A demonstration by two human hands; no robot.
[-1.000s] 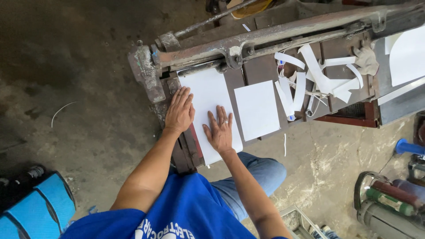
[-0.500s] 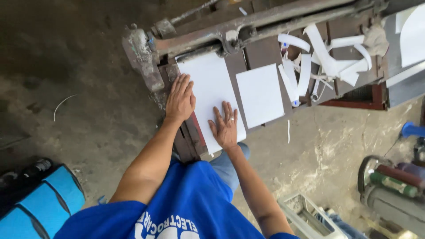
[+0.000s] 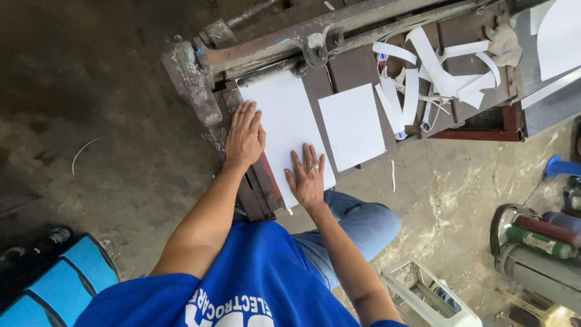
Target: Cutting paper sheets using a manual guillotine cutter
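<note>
Your right hand (image 3: 307,177) lies flat, fingers spread wide, palm down on the near end of the big white sheet (image 3: 284,124), holding nothing. Your left hand (image 3: 244,134), at 10 o'clock from the right, is also flat & open, fingers together, pressing the sheet's left edge where it meets the rusty table edge (image 3: 257,188). The sheet's far end runs under the clamp bar (image 3: 315,36) of the old metal shear. Just beside it at 3 o'clock sits a smaller white square sheet (image 3: 353,126), not touching. Farther off at 1 o'clock: pile of white offcut strips (image 3: 436,69).
</note>
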